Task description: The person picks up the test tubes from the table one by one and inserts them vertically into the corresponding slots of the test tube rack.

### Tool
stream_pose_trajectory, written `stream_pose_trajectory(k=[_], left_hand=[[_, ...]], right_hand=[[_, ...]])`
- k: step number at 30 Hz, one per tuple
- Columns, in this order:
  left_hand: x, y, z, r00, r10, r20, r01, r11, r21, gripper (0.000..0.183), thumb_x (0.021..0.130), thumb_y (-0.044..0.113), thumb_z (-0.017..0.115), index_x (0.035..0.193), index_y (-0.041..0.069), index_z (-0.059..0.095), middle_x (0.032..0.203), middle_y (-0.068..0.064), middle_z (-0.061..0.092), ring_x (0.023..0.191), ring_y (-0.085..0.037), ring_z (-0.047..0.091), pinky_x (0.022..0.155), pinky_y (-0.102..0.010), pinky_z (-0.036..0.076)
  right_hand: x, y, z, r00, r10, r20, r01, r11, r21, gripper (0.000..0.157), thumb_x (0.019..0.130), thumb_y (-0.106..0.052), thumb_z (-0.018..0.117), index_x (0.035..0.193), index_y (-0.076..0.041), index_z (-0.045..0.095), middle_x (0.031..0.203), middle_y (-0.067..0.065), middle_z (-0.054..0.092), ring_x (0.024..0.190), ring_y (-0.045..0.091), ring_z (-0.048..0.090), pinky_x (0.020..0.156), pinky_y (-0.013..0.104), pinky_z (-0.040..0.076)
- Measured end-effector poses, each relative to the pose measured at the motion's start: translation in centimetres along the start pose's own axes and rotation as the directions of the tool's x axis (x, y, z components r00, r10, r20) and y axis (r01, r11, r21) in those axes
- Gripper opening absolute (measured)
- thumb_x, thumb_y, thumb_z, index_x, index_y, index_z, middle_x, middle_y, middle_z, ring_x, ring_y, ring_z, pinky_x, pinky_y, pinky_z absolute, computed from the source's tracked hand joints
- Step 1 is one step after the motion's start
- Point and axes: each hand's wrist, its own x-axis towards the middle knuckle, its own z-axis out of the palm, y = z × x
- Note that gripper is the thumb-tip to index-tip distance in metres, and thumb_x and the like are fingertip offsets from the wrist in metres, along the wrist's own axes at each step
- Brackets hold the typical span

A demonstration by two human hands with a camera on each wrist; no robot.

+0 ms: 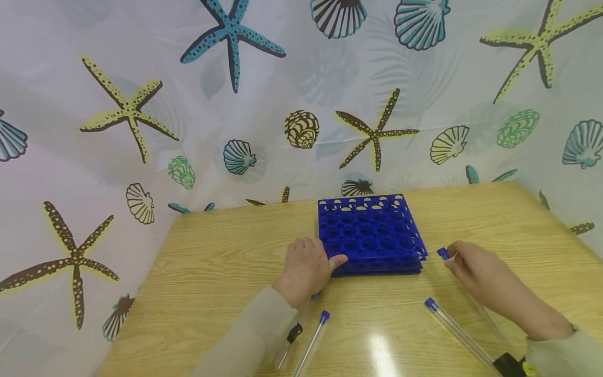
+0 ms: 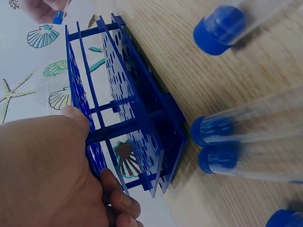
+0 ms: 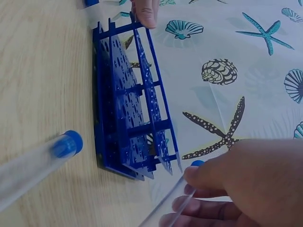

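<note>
A blue test tube rack (image 1: pixel 369 230) with rows of round holes stands on the table, its holes holding no tubes that I can see. My left hand (image 1: pixel 308 267) grips the rack's left front corner, thumb over the top edge. To the right of the rack, my right hand (image 1: pixel 478 280) pinches a clear test tube (image 3: pixel 173 201) just below its blue cap (image 1: pixel 443 253). That tube slants down under the hand. Nearer me lies another capped tube (image 1: pixel 459 330), left of my right forearm. More capped tubes (image 1: pixel 311 343) lie beside my left forearm.
The wooden table (image 1: pixel 226 251) meets a cloth backdrop (image 1: pixel 264 104) printed with starfish and shells behind the rack. Several blue-capped tubes (image 2: pixel 265 163) lie close to the rack's near side in the left wrist view.
</note>
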Motion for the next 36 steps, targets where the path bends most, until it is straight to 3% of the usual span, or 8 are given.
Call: stream_pose_trajectory(k=[7,14,18,21,25,36], left_hand=[[0.0,0.0,-0.1,1.000,-0.001,0.008,0.001,1.000,0.018,0.072,0.096,0.071,0.016,0.079,0.008,0.047,0.072,0.000,0.042,0.067,-0.018,0.040,0.061,-0.029,0.033],[0.0,0.1,-0.1,1.000,-0.004,0.021,0.003,0.999,0.039,0.073,0.096,0.071,0.014,0.079,0.009,0.047,0.072,0.000,0.040,0.066,-0.018,0.039,0.060,-0.028,0.031],[0.0,0.1,-0.2,1.000,-0.007,0.024,0.006,0.999,0.036,0.072,0.096,0.071,0.014,0.079,0.009,0.046,0.072,0.000,0.039,0.066,-0.018,0.038,0.059,-0.028,0.031],[0.0,0.1,-0.1,1.000,-0.007,0.027,0.006,0.999,0.040,0.072,0.095,0.072,0.013,0.078,0.009,0.046,0.071,0.000,0.039,0.066,-0.018,0.038,0.059,-0.028,0.031],[0.1,0.1,-0.1,0.999,-0.009,0.033,0.007,0.999,0.047,0.073,0.095,0.072,0.012,0.079,0.009,0.046,0.072,0.000,0.039,0.066,-0.018,0.038,0.060,-0.029,0.031],[0.0,0.2,-0.2,0.999,-0.015,0.044,0.014,0.999,0.031,0.073,0.096,0.071,0.014,0.082,0.008,0.047,0.075,-0.001,0.041,0.069,-0.018,0.040,0.063,-0.029,0.033]], right_hand=[[0.3,-0.6,-0.4,0.983,-0.087,-0.162,0.088,0.996,-0.005,0.013,0.097,-0.003,0.059,0.105,0.007,0.061,0.083,0.005,0.064,0.065,0.003,0.049,0.052,0.023,0.044],[0.5,-1.2,-0.6,0.950,-0.116,-0.291,0.110,0.993,-0.036,0.016,0.094,0.002,0.061,0.108,0.010,0.061,0.091,0.017,0.065,0.078,0.026,0.063,0.060,0.033,0.052],[0.4,-1.6,-0.8,0.924,-0.126,-0.360,0.121,0.992,-0.035,0.018,0.092,0.005,0.064,0.109,0.009,0.060,0.093,0.018,0.066,0.081,0.031,0.064,0.062,0.033,0.054],[0.4,-2.0,-0.8,0.908,-0.139,-0.396,0.136,0.990,-0.037,0.019,0.091,0.005,0.065,0.109,0.006,0.061,0.093,0.015,0.066,0.081,0.025,0.063,0.064,0.021,0.052],[0.4,-2.5,-0.9,0.881,-0.164,-0.443,0.165,0.986,-0.038,0.018,0.090,0.004,0.066,0.107,0.003,0.062,0.091,0.010,0.066,0.082,0.007,0.058,0.068,0.007,0.045],[1.0,-3.7,-1.6,0.801,-0.227,-0.553,0.259,0.966,-0.021,0.025,0.083,0.013,0.069,0.106,0.005,0.063,0.091,0.008,0.066,0.091,-0.014,0.047,0.075,0.002,0.042]])
